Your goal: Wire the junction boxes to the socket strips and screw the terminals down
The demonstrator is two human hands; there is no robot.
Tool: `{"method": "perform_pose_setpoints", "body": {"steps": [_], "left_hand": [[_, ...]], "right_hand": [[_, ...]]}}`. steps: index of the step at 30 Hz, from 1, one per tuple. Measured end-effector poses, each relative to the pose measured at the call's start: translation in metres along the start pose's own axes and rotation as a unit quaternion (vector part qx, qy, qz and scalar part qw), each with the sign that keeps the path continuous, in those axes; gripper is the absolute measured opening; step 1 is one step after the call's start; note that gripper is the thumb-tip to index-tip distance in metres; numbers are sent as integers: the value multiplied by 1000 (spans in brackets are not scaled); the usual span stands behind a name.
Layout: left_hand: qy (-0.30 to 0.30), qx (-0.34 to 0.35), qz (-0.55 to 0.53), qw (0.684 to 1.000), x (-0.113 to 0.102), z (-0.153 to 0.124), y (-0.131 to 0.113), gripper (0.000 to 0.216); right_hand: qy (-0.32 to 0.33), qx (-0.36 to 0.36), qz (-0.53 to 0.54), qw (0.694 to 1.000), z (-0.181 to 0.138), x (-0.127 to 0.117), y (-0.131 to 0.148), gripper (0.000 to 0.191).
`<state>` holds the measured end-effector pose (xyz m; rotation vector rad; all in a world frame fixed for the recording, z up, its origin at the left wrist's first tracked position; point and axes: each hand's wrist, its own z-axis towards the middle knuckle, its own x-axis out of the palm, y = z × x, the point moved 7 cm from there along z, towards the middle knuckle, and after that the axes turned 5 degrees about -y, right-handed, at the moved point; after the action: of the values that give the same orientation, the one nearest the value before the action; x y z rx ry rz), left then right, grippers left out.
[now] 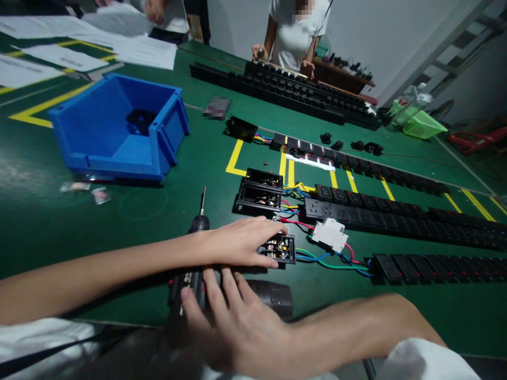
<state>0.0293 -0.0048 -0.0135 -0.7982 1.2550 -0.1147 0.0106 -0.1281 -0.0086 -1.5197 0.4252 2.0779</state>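
My left hand (247,243) reaches in from the left and grips a small black terminal box (287,248), thumb and forefinger along its two long sides. Brass terminals show in the box's uncovered end; the rest lies under my palm. Below it, my right hand (237,322) has its fingers over a black cordless screwdriver (277,296) lying on its side, bit pointing away from me. Blue and green wires run from the box to a black socket strip (420,268). A red wire joins a white circuit breaker (330,234) beside the box.
Two more black terminal boxes (259,198) with wired socket strips (356,214) lie just beyond. A blue bin (111,158) holds a dark part. Across the green table, a person (297,37) handles more strips (285,95). Papers (138,50) lie back left; a green basket (425,124) stands back right.
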Motion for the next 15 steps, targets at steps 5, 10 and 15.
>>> {"method": "perform_pose_setpoints", "body": {"steps": [5, 10, 15], "left_hand": [[-3, 9, 7, 1000, 1, 1, 1, 58], [-7, 9, 0, 1000, 2, 0, 2, 59], [-6, -4, 6, 1000, 3, 0, 3, 60]], "right_hand": [[34, 12, 44, 998, -14, -4, -7, 49], [86, 82, 4, 993, -4, 14, -13, 55], [105, 90, 12, 990, 5, 21, -12, 59]]}}
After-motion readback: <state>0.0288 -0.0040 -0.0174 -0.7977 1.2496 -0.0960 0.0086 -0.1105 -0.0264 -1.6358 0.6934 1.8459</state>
